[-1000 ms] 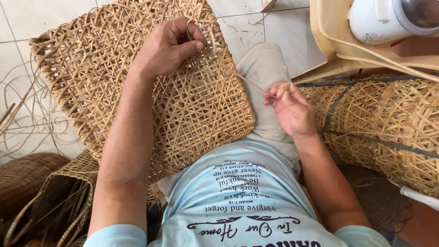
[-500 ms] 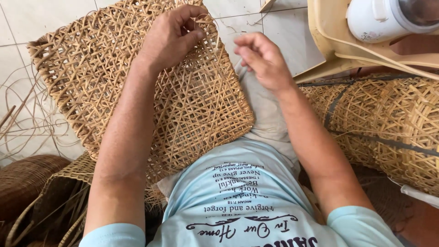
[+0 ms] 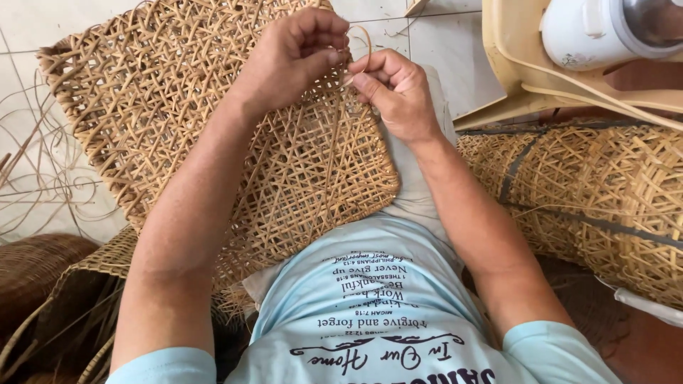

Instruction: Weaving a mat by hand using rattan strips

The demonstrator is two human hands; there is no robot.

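A flat woven rattan panel (image 3: 178,121) with an open lattice lies across my lap. My left hand (image 3: 295,53) rests on its far right part, fingers curled and pinching a thin rattan strand (image 3: 366,43). My right hand (image 3: 398,92) is right beside it at the panel's right edge, with thumb and fingers closed on the same strand, which loops up between the two hands. The hands nearly touch.
A roll of woven rattan matting (image 3: 597,192) lies to my right. A cream plastic chair (image 3: 526,71) carries a white appliance (image 3: 605,28) at the top right. Loose rattan strands (image 3: 35,178) lie on the tiled floor at left, above a dark woven basket (image 3: 35,270).
My right hand has moved from near my lap up and to the left, meeting the left hand at the panel's far edge. It took hold of the strand there. The left hand stayed put.
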